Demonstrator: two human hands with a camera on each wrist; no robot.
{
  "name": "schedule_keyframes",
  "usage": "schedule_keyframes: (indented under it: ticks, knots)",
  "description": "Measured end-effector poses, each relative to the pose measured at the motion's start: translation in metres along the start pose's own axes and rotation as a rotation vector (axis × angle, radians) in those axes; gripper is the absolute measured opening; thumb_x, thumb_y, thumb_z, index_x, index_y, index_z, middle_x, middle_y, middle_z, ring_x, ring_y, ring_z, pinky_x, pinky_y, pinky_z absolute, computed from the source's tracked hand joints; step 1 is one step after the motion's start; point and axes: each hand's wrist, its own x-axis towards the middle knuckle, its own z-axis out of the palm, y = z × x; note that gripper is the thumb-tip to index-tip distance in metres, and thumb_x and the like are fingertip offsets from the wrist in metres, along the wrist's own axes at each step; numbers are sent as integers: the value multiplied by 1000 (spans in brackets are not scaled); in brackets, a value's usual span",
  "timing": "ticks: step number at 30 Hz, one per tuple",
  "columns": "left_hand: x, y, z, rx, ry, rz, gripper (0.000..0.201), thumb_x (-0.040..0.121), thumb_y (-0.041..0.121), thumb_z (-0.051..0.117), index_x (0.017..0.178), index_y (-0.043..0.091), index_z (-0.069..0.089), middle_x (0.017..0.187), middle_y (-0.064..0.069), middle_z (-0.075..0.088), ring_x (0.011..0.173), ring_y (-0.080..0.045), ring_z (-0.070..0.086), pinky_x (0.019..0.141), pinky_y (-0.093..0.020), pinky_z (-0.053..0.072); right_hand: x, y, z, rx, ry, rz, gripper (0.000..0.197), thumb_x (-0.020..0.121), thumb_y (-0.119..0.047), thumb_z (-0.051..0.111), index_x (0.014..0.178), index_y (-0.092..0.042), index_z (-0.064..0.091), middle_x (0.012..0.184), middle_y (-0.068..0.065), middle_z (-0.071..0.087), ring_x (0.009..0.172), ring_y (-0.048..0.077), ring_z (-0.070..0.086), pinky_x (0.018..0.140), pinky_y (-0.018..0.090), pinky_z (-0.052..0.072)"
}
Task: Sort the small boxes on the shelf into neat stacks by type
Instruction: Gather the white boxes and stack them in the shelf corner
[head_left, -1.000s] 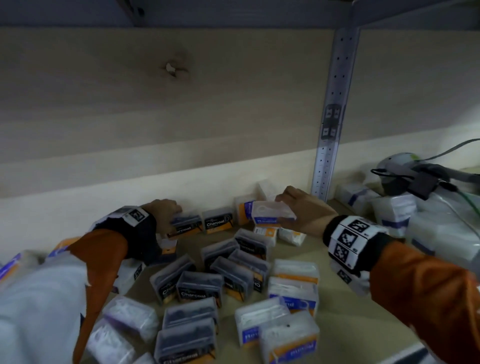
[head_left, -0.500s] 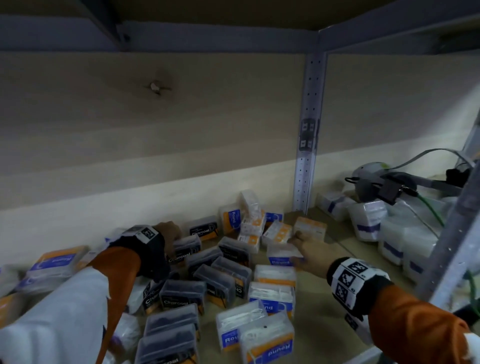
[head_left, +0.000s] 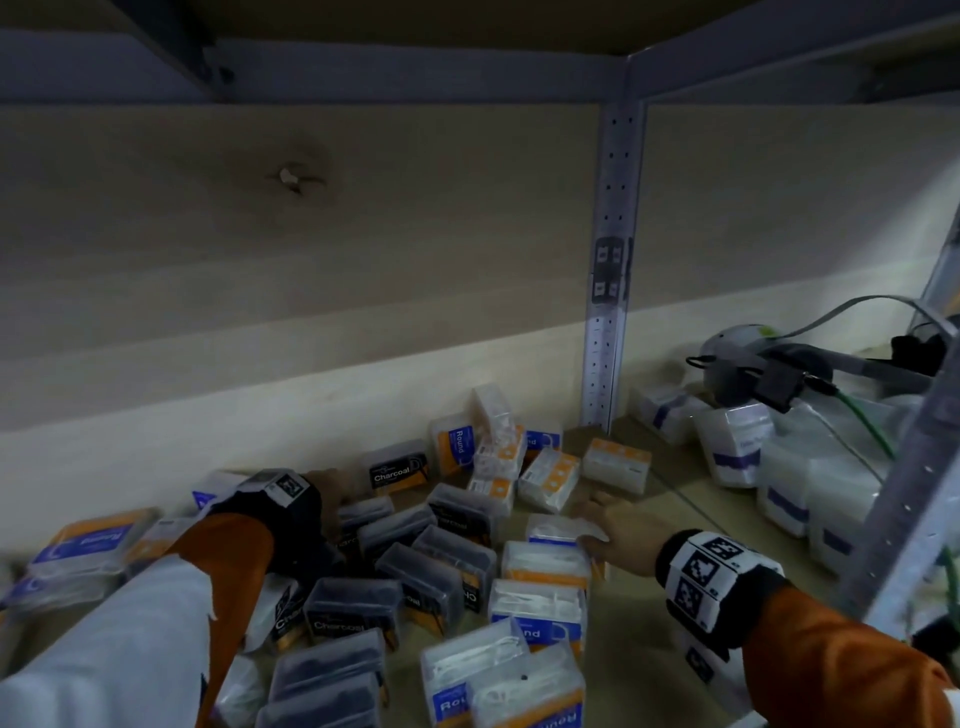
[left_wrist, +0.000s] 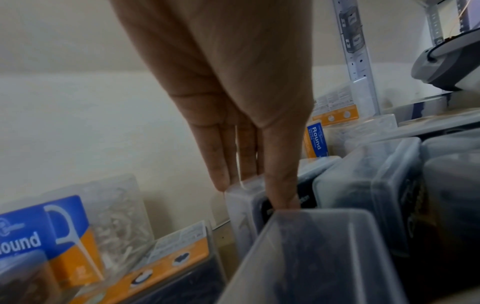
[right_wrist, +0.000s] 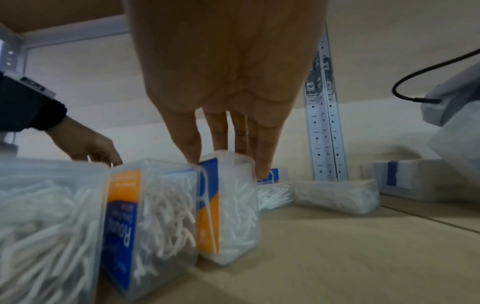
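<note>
Small clear boxes lie scattered on the shelf: dark Charcoal boxes in the middle and left, white Round boxes to their right. My left hand reaches to the back, its straight fingers pinching the top of one upright Charcoal box. My right hand holds a white Round box from above. This box stands on the shelf at the far end of a row of white boxes.
A metal upright rises at the back right. Beyond it are larger white packs and a grey device with cables. More Round boxes lie at far left. Several loose white boxes sit against the back wall.
My right hand has brought a white Round box from the back pile forward and down to the row of white boxes. My left hand stays on the Charcoal boxes at the back.
</note>
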Motion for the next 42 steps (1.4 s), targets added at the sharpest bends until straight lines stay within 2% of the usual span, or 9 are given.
schedule_keyframes:
  ticks: [6,9,13,18,22,25,28,35,42]
  knots:
    - [4,3,-6,-41,-116,52,55,92,23,59,140,7,38,136,-13,50,111,-21,55,67,-17,34,3,4,-9,73,-59,-4,41,99,-29,43,137,-13,45,141,5,46,125,19,47,101,25,38]
    - [8,0,-8,-64,-108,70,50,93,32,56,132,2,49,126,-15,55,97,-14,47,75,-19,32,7,11,-16,89,0,19,37,100,-24,41,133,-11,50,137,7,51,123,19,49,99,22,36]
    - [15,0,-21,-86,-48,79,38,95,35,51,117,4,55,122,-13,56,111,-21,53,73,-21,35,18,29,-22,39,43,99,41,99,-20,42,140,-13,41,146,3,41,131,15,43,103,19,30]
    - [32,5,-35,-25,139,102,49,97,30,46,142,14,35,147,-5,36,134,-18,38,104,-24,31,33,53,-27,-60,55,248,53,97,-28,45,146,-16,27,155,6,21,141,20,28,113,25,26]
    - [45,15,-48,20,168,110,47,98,26,46,142,12,36,147,-7,36,132,-19,40,104,-26,31,43,62,-31,-99,15,308,61,97,-25,45,149,-11,15,157,7,13,144,23,19,115,30,22]
    - [56,23,-54,21,143,94,33,97,18,47,124,1,54,135,-15,51,109,-20,53,84,-25,36,49,65,-31,-113,-20,323,64,98,-24,44,150,-9,8,158,10,9,145,24,16,116,30,20]
    - [67,32,-53,75,115,61,11,99,14,42,102,12,52,131,-15,55,94,-14,46,77,-23,32,52,68,-28,-123,-54,332,61,99,-23,43,149,-9,12,156,11,13,143,26,23,115,32,23]
    - [75,38,-49,107,97,-2,33,98,16,44,128,6,52,132,-14,55,121,-25,53,92,-27,41,56,71,-31,-129,-39,341,64,93,-27,53,147,-12,23,153,9,25,140,25,29,114,33,27]
    - [81,40,-46,68,89,-57,35,94,18,53,126,5,55,126,-14,59,94,-18,51,77,-23,36,53,77,-27,-157,-29,313,63,81,-39,66,136,-21,40,145,5,34,137,24,30,113,34,30]
